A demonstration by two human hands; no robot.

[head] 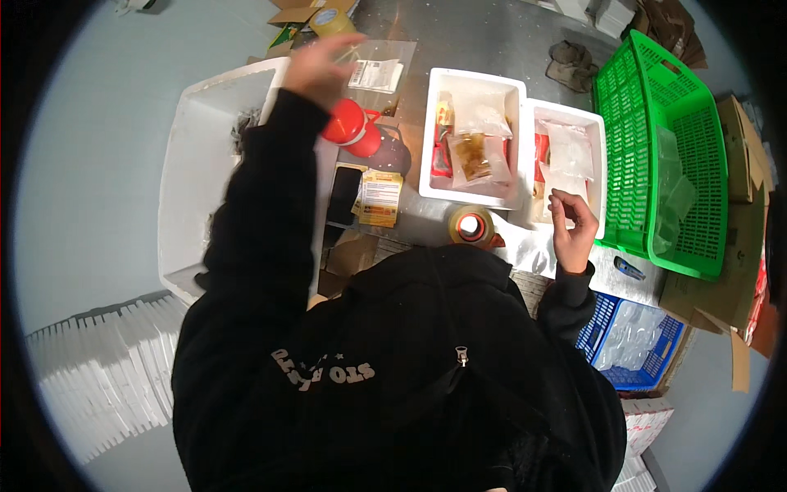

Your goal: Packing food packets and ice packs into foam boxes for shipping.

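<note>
My left hand (pixel 321 67) is blurred by motion and stretches over a red jug (pixel 356 129), close to a clear plastic sleeve with white printed labels (pixel 375 75). Whether its fingers hold anything is unclear. Over the near part of the right white foam box (pixel 599 166), my right hand (pixel 575 232) is loosely curled, with nothing visible in it. That box contains clear and whitish bags (pixel 570 150) and red packets. To its left, a larger foam box (pixel 433 123) holds a whitish bag (pixel 482 111), a bag of brown contents (pixel 473 157) and red packets (pixel 441 157).
A tape roll (pixel 458 224) lies before my chest. Left are a phone (pixel 345 195), yellow printed cards (pixel 380 198) and a large foam box (pixel 184 184). Right stand a green crate (pixel 627 154), a utility knife (pixel 628 268) and a blue crate (pixel 658 369). A cloth (pixel 572 64) lies farther back.
</note>
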